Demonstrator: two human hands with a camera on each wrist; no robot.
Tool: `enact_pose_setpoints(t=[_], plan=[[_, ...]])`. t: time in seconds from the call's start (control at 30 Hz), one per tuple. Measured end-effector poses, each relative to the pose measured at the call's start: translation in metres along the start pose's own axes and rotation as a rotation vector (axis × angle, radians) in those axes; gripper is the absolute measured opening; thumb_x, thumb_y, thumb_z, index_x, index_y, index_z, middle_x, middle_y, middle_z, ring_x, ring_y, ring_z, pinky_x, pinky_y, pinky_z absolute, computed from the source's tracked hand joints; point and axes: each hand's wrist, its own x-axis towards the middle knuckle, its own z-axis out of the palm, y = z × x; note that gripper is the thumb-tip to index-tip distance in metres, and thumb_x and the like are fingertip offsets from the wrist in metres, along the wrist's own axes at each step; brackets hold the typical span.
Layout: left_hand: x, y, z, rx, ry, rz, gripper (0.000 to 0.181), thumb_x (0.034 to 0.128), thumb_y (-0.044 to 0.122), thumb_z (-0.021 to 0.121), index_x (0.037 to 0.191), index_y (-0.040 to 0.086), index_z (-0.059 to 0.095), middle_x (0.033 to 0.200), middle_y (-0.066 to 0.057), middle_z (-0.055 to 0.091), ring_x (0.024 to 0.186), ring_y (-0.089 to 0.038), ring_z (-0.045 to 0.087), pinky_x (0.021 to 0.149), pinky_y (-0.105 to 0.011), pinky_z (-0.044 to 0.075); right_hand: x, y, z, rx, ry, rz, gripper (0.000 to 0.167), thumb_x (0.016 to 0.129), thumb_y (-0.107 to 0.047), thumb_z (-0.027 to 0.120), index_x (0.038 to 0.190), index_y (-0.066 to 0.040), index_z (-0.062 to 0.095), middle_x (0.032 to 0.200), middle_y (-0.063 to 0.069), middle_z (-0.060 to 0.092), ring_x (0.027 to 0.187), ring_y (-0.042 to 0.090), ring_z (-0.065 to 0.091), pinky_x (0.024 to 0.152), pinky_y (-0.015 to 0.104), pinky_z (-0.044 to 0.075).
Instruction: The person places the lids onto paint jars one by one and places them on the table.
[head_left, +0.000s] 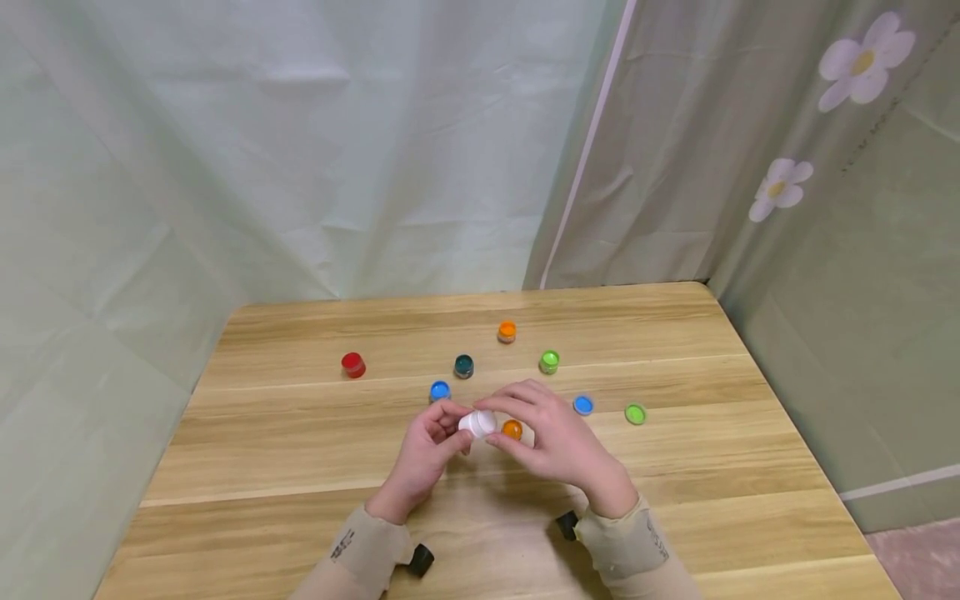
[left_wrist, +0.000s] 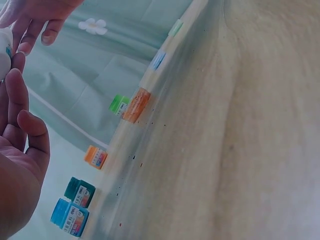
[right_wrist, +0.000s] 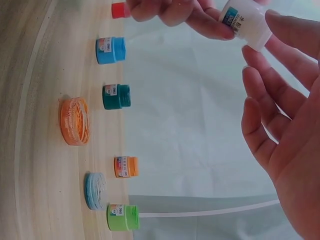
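Observation:
A small white paint jar (head_left: 477,424) is held tilted above the table, its label showing in the right wrist view. My left hand (head_left: 422,454) grips its body between thumb and curled fingers. With thumb and fingertips, my right hand (head_left: 551,433) pinches the jar's right-hand end; whether that end is a separate lid I cannot tell. An orange lid (head_left: 512,429) lies on the table just beyond the right thumb, with paint smears on it in the right wrist view. Behind the left fingers stands a blue paint jar (head_left: 439,390), partly hidden in the head view.
Farther back on the wooden table (head_left: 300,467) stand a red jar (head_left: 353,365), a dark teal jar (head_left: 463,367), an orange jar (head_left: 507,332) and a green jar (head_left: 550,362). A blue lid (head_left: 583,405) and a green lid (head_left: 636,414) lie to the right. Curtains (head_left: 375,150) hang behind.

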Motion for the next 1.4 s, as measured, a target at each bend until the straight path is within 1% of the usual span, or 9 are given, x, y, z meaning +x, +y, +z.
enact_pose_setpoints(t=[0.2,0.37,0.47,0.67,0.8,0.97,1.2,1.33,1.4], plan=[[0.0,0.001,0.0,0.015,0.004,-0.02,0.018,0.1034,0.007,0.071,0.121,0.008,0.065,0.113,0.0,0.074,0.093,-0.014,0.064,0.078,-0.026,0.058,0.0,0.001,0.0,-0.006,0.014,0.018,0.036,0.098,-0.035,0.081,0.128,-0.017,0.076,0.121,-0.004,0.073,0.116,0.014,0.065,0.093,0.036,0.057],[0.0,0.0,-0.001,0.021,0.007,-0.019,0.02,0.1031,0.006,0.071,0.122,0.004,0.065,0.113,0.0,0.075,0.094,-0.015,0.063,0.078,-0.026,0.057,0.0,0.001,0.002,-0.005,0.029,0.029,0.036,0.095,-0.035,0.084,0.125,-0.016,0.077,0.113,-0.007,0.074,0.109,0.013,0.065,0.089,0.035,0.057],[0.0,0.0,-0.001,0.026,0.008,-0.022,0.022,0.1028,0.006,0.072,0.123,0.001,0.063,0.113,0.0,0.075,0.094,-0.015,0.063,0.079,-0.026,0.057,0.0,0.001,0.003,-0.004,0.03,0.043,0.036,0.093,-0.035,0.086,0.123,-0.015,0.078,0.107,-0.008,0.073,0.104,0.011,0.064,0.087,0.033,0.056],[-0.001,-0.002,-0.001,0.031,0.011,-0.028,0.028,0.1022,0.007,0.073,0.125,-0.005,0.061,0.113,-0.001,0.074,0.095,-0.016,0.063,0.079,-0.026,0.057,0.001,0.0,0.004,-0.01,0.026,0.069,0.035,0.092,-0.038,0.086,0.117,-0.016,0.078,0.101,-0.009,0.072,0.1,0.01,0.062,0.084,0.032,0.055],[-0.001,-0.003,-0.001,0.039,0.013,-0.027,0.028,0.1018,0.006,0.073,0.125,-0.005,0.061,0.112,-0.001,0.074,0.095,-0.017,0.062,0.079,-0.026,0.057,0.002,-0.001,0.005,-0.03,0.031,0.076,0.032,0.092,-0.04,0.086,0.113,-0.017,0.076,0.098,-0.009,0.071,0.098,0.011,0.062,0.082,0.033,0.054],[-0.001,-0.003,0.0,0.064,0.007,-0.024,0.029,0.1004,0.007,0.075,0.124,-0.005,0.062,0.111,-0.001,0.074,0.096,-0.017,0.062,0.08,-0.027,0.056,0.002,-0.001,0.009,-0.091,0.017,0.116,0.03,0.093,-0.043,0.084,0.102,-0.017,0.073,0.094,-0.01,0.068,0.096,0.012,0.061,0.079,0.032,0.053],[-0.001,-0.002,0.002,0.107,-0.016,-0.014,0.028,0.0996,0.012,0.078,0.122,0.0,0.065,0.113,-0.001,0.076,0.1,-0.019,0.062,0.088,-0.031,0.051,0.002,-0.003,0.012,-0.138,-0.016,0.16,0.035,0.1,-0.054,0.071,0.089,-0.021,0.066,0.089,-0.009,0.066,0.089,0.011,0.057,0.074,0.031,0.05],[0.0,-0.002,0.003,0.109,-0.013,-0.02,0.028,0.0994,0.013,0.079,0.121,0.002,0.066,0.112,0.0,0.076,0.099,-0.018,0.061,0.087,-0.031,0.05,0.001,-0.002,0.014,-0.151,-0.036,0.157,0.043,0.105,-0.06,0.058,0.088,-0.021,0.065,0.088,-0.007,0.066,0.089,0.012,0.058,0.074,0.031,0.05],[0.0,-0.003,0.003,0.106,-0.009,-0.013,0.029,0.0991,0.013,0.079,0.121,0.0,0.065,0.111,0.0,0.076,0.099,-0.018,0.061,0.087,-0.031,0.05,0.001,-0.001,0.014,-0.157,-0.046,0.155,0.046,0.107,-0.061,0.053,0.089,-0.021,0.066,0.088,-0.006,0.067,0.088,0.013,0.058,0.073,0.032,0.05]])
